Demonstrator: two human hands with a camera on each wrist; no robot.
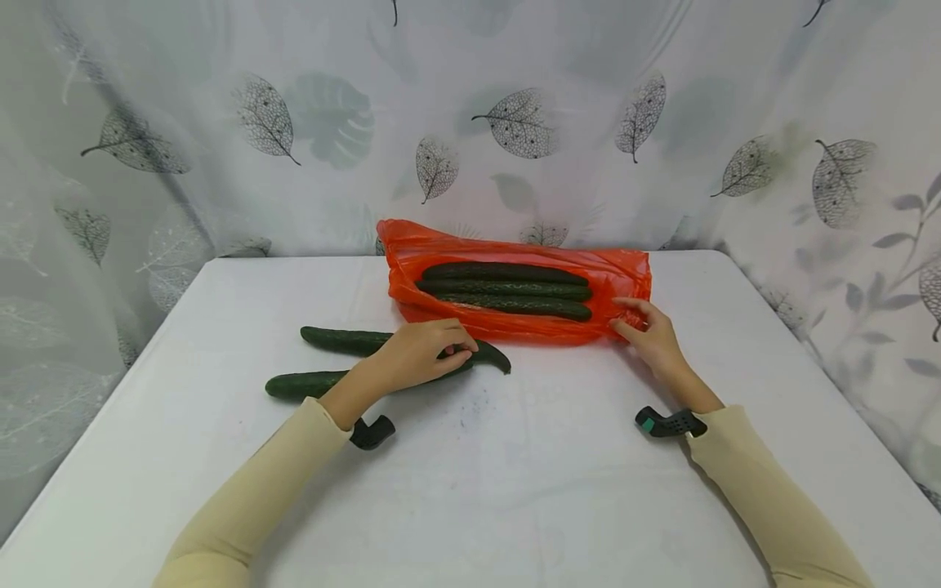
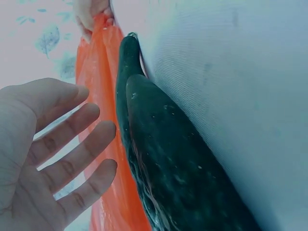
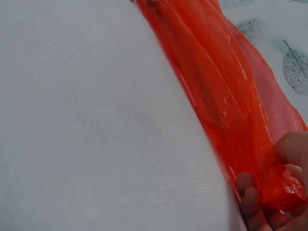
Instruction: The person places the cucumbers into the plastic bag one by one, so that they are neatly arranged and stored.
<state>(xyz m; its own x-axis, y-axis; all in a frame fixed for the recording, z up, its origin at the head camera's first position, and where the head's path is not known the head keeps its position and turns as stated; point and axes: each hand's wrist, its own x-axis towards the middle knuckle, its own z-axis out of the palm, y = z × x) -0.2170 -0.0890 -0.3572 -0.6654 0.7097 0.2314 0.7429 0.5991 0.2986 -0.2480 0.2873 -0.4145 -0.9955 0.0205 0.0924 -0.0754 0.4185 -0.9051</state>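
A red plastic bag lies at the back of the table, its mouth spread toward me. Three dark green cucumbers lie side by side inside it. My right hand pinches the bag's right end, and the right wrist view shows crumpled red film between thumb and fingers. Two more cucumbers lie on the table in front of the bag: a farther one and a nearer one. Over them hovers my left hand; its relaxed fingers hold nothing in the left wrist view.
A white cloth covers the table. Behind it hangs a pale curtain with a leaf print, which continues along both sides. Each wrist wears a black strap-on device, the right one with a green patch.
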